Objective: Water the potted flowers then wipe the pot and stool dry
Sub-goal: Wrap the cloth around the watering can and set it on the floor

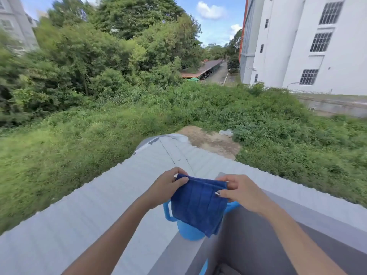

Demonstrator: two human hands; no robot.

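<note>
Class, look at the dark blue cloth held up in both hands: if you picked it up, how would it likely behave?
Probably floppy: the blue cloth hangs limp below the left hand and right hand, which pinch its top corners. Likely light, since fingertip pinches carry it. Its folded layers would probably slip open if one corner were released.

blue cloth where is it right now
In the head view the blue cloth hangs low and centre, held up by its top corners between the left hand and right hand, in front of the light blue watering can on the ledge.
</note>
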